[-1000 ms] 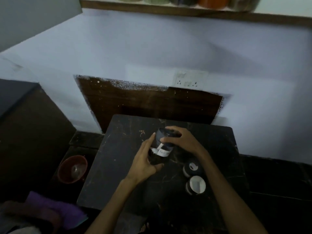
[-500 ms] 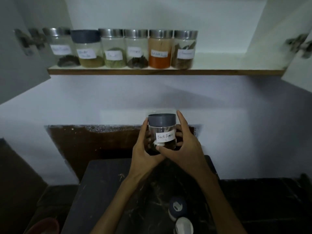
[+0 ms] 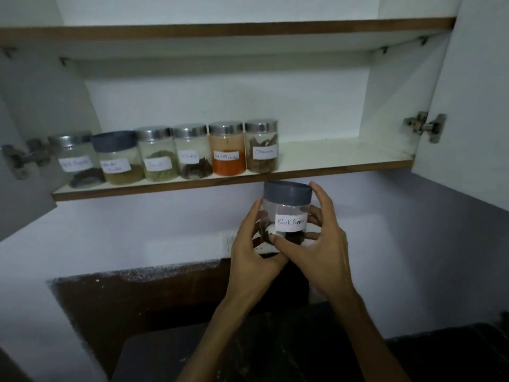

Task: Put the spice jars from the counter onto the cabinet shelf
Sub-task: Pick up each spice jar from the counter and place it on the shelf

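Pinching the pepper jar (image 3: 286, 213) between left hand (image 3: 254, 252) and right hand (image 3: 321, 244), just below the shelf (image 3: 344, 158).

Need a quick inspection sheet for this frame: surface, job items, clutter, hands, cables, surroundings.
Surface: dark counter, only partly in view at the bottom.
Job's things: Black Pepper jar held upright just below the cabinet shelf; six labelled jars in a row on the shelf's left part.
Clutter: nothing seen.
Grip: left hand and right hand both clasp the jar.
Cables: nothing seen.
Surroundings: open cabinet doors, hinge, wall socket partly hidden behind the hands.
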